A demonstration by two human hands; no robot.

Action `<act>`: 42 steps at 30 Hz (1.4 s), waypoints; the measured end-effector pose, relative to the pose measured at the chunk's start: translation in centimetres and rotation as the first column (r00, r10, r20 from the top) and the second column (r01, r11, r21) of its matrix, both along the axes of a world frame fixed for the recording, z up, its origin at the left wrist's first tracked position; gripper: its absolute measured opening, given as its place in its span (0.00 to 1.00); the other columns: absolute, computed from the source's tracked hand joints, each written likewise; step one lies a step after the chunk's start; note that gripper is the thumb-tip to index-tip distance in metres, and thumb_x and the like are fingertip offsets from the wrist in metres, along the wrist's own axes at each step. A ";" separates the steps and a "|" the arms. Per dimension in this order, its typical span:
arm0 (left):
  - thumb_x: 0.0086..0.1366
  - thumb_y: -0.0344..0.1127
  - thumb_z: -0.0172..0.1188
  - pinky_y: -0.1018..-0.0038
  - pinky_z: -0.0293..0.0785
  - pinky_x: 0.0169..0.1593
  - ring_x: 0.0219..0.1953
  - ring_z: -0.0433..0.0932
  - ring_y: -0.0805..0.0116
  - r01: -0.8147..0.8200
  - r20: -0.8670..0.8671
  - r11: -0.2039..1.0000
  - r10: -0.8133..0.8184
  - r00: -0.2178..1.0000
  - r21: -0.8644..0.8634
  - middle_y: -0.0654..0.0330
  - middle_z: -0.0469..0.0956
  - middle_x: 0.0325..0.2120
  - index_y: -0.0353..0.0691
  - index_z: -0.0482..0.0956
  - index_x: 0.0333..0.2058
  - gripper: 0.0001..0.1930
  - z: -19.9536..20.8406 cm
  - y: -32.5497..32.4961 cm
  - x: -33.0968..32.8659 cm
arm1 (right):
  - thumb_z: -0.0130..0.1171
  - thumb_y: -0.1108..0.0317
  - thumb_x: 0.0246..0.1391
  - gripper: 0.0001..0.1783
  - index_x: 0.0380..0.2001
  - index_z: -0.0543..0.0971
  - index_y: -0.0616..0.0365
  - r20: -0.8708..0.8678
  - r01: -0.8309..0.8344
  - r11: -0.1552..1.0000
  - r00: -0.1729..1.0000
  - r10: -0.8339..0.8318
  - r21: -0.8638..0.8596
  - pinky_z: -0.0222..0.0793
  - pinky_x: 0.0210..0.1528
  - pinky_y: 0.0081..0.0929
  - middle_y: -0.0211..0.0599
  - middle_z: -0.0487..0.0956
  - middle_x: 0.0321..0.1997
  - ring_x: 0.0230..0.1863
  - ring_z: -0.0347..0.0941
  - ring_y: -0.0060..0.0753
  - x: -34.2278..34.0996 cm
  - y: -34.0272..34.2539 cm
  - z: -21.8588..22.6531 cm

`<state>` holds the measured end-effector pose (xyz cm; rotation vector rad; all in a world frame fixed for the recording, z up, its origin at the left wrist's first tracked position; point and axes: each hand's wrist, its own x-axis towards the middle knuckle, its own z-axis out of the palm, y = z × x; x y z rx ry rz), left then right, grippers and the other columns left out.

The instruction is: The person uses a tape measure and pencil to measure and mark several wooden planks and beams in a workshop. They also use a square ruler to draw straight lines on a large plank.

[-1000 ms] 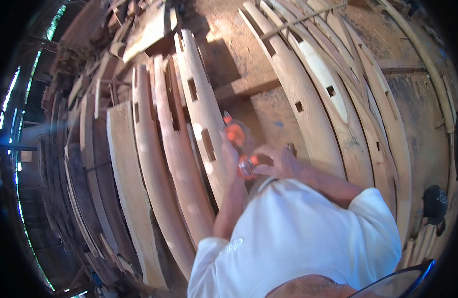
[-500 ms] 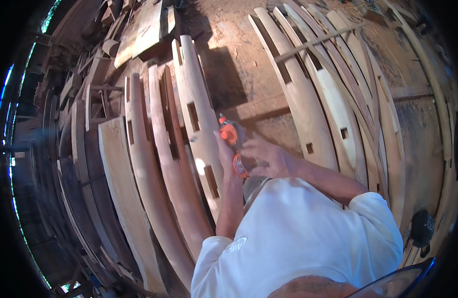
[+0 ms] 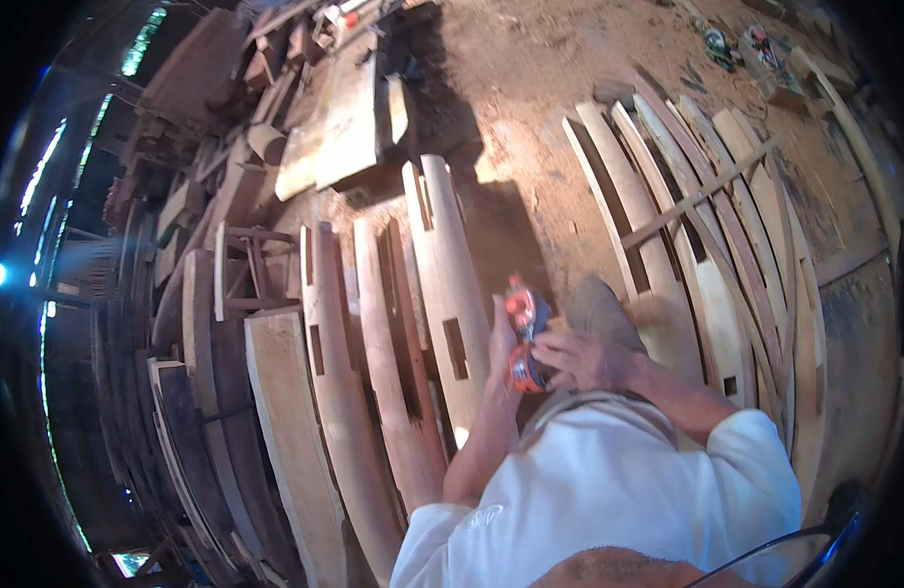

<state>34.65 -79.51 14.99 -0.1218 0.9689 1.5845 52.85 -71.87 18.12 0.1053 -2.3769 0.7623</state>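
Note:
An orange-and-dark chalk line reel (image 3: 527,314), judging by its shape, is held in front of my body. My left hand (image 3: 501,343) wraps its left side, thumb pointing up along it. From the right, my right hand (image 3: 589,361) reaches across with bent fingers at the tool's lower, rounded end. The fingertips overlap its edge, and what they pinch is too small to make out. Just left of the tool lies a pale timber post (image 3: 442,265) with a rectangular mortise cut in it.
More mortised posts (image 3: 339,402) and a flat plank (image 3: 285,392) lie to the left. At the right, several long timbers (image 3: 658,245) have a thin stick (image 3: 702,191) across them. A lit slab (image 3: 339,137) sits far off, and power tools (image 3: 722,47) rest on the dusty ground.
The view has shifted, so posts and hands appear lower and further right. My trouser leg now shows beyond the right hand. My right fingers have drawn in closer on the reel.

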 end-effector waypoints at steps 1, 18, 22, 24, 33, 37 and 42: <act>0.80 0.65 0.37 0.71 0.83 0.37 0.31 0.82 0.70 0.007 -0.023 0.996 -0.005 1.000 0.088 0.63 0.82 0.32 0.46 0.79 0.48 0.30 -0.9 2.0 -1.6 | 0.73 0.56 0.52 0.38 0.62 0.74 0.63 -0.014 0.032 0.999 0.999 -0.032 0.037 0.78 0.54 0.42 0.49 0.74 0.62 0.51 0.78 0.50 -1.4 1.5 -0.1; 0.78 0.68 0.41 0.70 0.81 0.33 0.30 0.81 0.65 -0.377 -0.320 0.917 0.321 0.891 -0.129 0.57 0.82 0.33 0.39 0.78 0.50 0.34 -1.4 31.6 -20.4 | 0.64 0.56 0.68 0.19 0.43 0.75 0.64 0.374 0.214 0.549 0.906 0.197 -0.808 0.73 0.28 0.36 0.46 0.82 0.23 0.25 0.83 0.37 -23.6 33.2 -0.8; 0.79 0.67 0.40 0.70 0.80 0.34 0.31 0.81 0.66 -0.339 -0.369 0.932 0.271 0.889 -0.131 0.56 0.83 0.34 0.40 0.78 0.50 0.34 -0.5 38.8 -23.7 | 0.67 0.63 0.65 0.17 0.50 0.76 0.62 0.122 -0.001 0.761 0.987 0.105 -0.649 0.76 0.39 0.40 0.49 0.84 0.32 0.38 0.84 0.43 -26.6 40.3 -1.3; 0.81 0.64 0.36 0.67 0.80 0.43 0.39 0.81 0.66 -0.268 -0.400 0.950 0.187 0.897 -0.158 0.58 0.82 0.40 0.38 0.77 0.54 0.33 -0.7 42.6 -25.5 | 0.66 0.64 0.65 0.14 0.47 0.79 0.61 0.251 0.112 0.662 0.961 0.119 -0.741 0.78 0.43 0.42 0.48 0.85 0.36 0.42 0.84 0.46 -28.0 44.1 -1.5; 0.78 0.63 0.46 0.72 0.78 0.27 0.25 0.80 0.67 0.084 0.166 0.973 -0.121 0.979 0.214 0.58 0.81 0.31 0.48 0.75 0.57 0.27 -4.9 59.8 -37.8 | 0.53 0.36 0.70 0.30 0.52 0.76 0.53 0.460 0.448 0.204 0.888 0.015 -0.870 0.77 0.42 0.32 0.38 0.83 0.40 0.41 0.82 0.28 -40.2 67.0 -8.0; 0.77 0.67 0.46 0.70 0.78 0.27 0.24 0.81 0.64 0.284 -0.407 0.934 -0.351 0.843 -0.216 0.54 0.82 0.30 0.41 0.74 0.52 0.31 -0.1 67.8 -41.0 | 0.53 0.47 0.74 0.24 0.57 0.77 0.56 0.088 0.153 -0.271 0.967 0.239 -0.950 0.80 0.44 0.35 0.35 0.83 0.45 0.42 0.82 0.30 -44.2 74.9 -8.1; 0.79 0.64 0.42 0.70 0.79 0.29 0.26 0.83 0.63 0.513 -0.526 0.836 -0.531 0.664 -0.196 0.54 0.83 0.32 0.38 0.74 0.54 0.31 2.9 76.0 -48.1 | 0.59 0.60 0.71 0.14 0.52 0.82 0.56 0.013 0.020 -0.100 0.998 0.069 -0.995 0.77 0.48 0.28 0.29 0.84 0.43 0.43 0.80 0.23 -51.2 82.8 -6.6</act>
